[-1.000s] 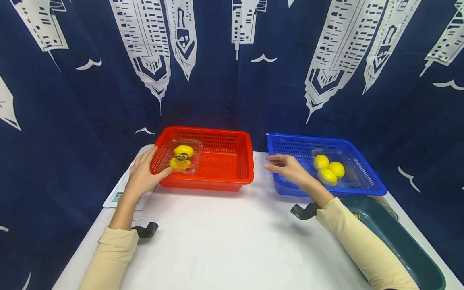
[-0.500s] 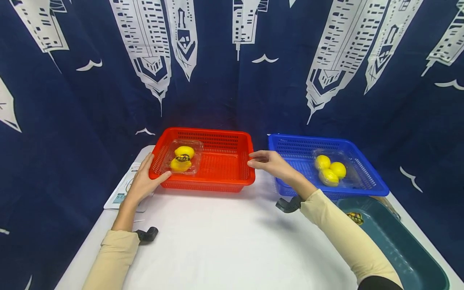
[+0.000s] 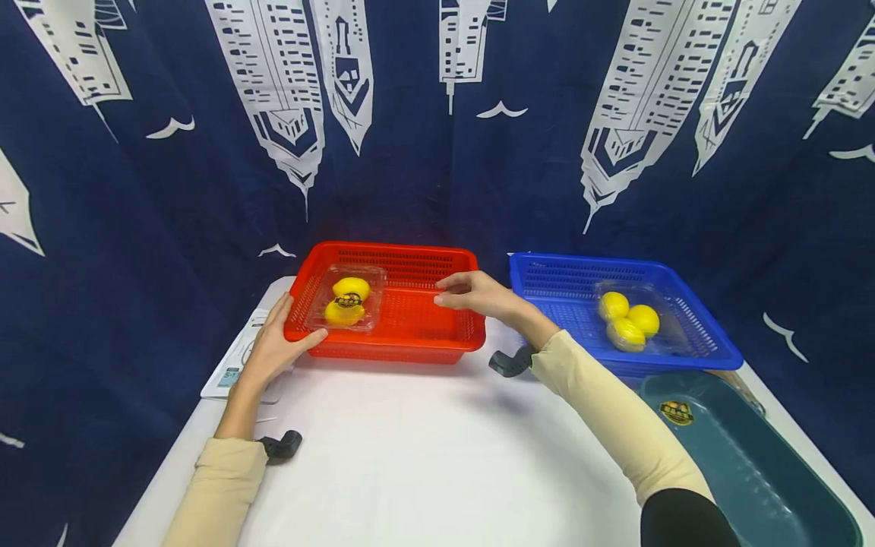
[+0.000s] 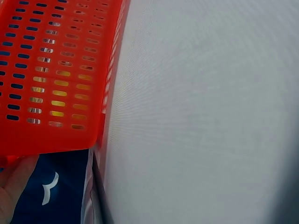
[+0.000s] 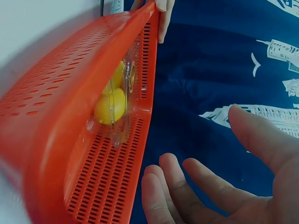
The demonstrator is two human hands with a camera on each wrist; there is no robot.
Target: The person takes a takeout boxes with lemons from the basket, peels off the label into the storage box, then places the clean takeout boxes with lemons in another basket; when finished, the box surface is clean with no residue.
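At the near left corner of the red basket point(image 3: 410, 346), my left hand point(image 3: 276, 346) grips the rim, thumb over the front edge and fingers along the side. In the right wrist view, fingertips of that hand point(image 5: 162, 14) show at the far end of the rim. A clear plastic pack with yellow lemons point(image 3: 351, 292) and a dark label lies inside, on the left. My right hand point(image 3: 481, 295) hovers over the basket's right end, fingers loosely bent and apart from the thumb. Nothing is between them in the right wrist view.
A blue basket point(image 3: 588, 260) with another clear pack of yellow lemons point(image 3: 629, 319) stands right. In front of it lies a long dark-green tray point(image 3: 766, 456) bearing a round label. A white printed sheet point(image 3: 232, 368) is by my left wrist. A navy curtain point(image 3: 410, 190) hangs behind the table.
My right hand has moved left, from the blue basket's edge to above the red basket's right end. My left hand keeps its place at the red basket's corner.
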